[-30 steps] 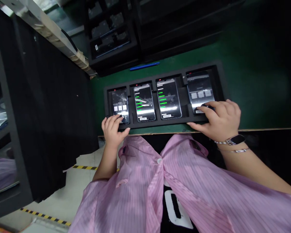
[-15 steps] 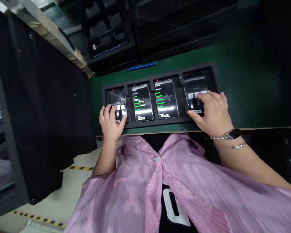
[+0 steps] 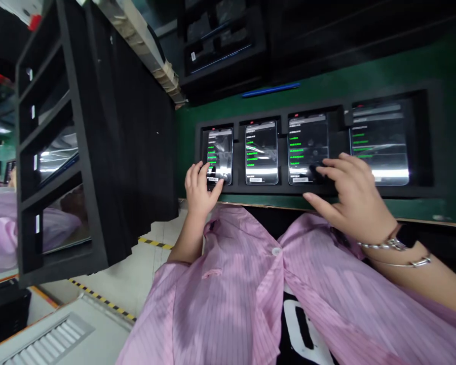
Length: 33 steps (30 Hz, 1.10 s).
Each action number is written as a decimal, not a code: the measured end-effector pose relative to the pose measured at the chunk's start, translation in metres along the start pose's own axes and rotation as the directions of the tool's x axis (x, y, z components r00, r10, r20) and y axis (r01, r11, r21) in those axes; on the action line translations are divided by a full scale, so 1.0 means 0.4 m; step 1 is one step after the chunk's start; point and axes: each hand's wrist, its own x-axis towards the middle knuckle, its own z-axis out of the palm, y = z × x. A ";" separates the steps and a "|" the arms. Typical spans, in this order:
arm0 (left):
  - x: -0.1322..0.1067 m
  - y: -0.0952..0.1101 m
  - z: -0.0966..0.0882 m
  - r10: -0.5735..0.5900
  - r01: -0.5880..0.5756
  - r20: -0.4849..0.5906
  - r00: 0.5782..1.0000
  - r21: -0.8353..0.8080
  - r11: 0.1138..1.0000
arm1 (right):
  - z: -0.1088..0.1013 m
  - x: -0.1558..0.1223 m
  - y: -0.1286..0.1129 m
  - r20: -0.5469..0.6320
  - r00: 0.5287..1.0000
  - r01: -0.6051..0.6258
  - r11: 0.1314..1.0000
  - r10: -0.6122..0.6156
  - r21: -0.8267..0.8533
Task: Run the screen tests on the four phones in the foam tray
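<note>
Roughly: a green surface (image 3: 421,71) spreads ahead of both hands, and a tall black rack (image 3: 63,152) stands left of the left hand. A black foam tray (image 3: 315,190) sits directly before the hands, holding four smartphones with lit screens showing green text. The left hand (image 3: 201,190) is loosely curved, its fingertips (image 3: 209,175) resting on the leftmost phone (image 3: 217,147), not gripping. The right hand (image 3: 351,200) is open, fingers touching the third phone (image 3: 307,142). The second phone (image 3: 261,152) lies between the hands, the fourth phone (image 3: 380,142) just beyond the right hand. A blue pen (image 3: 270,90) lies past the tray. A smartwatch (image 3: 406,235) circles the right wrist.
</note>
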 end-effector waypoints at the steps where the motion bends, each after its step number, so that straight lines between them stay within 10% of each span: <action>1: -0.001 -0.004 0.003 0.007 -0.007 -0.007 1.000 0.003 1.000 | 0.009 -0.001 -0.005 0.010 1.000 0.010 1.000 -0.010 0.013; 11: 0.000 -0.020 0.003 0.052 -0.052 -0.011 0.999 -0.006 0.999 | 0.029 -0.016 -0.028 0.049 0.999 -0.023 1.000 0.022 0.017; 20: 0.033 0.138 0.008 0.243 -0.244 0.116 0.963 -0.007 0.970 | 0.050 -0.014 -0.031 0.126 0.992 0.027 0.990 -0.009 -0.141; 33: 0.049 0.156 0.052 0.242 -0.246 0.140 0.960 0.011 0.969 | -0.077 -0.094 0.089 -0.019 0.973 -0.227 0.944 0.230 -0.240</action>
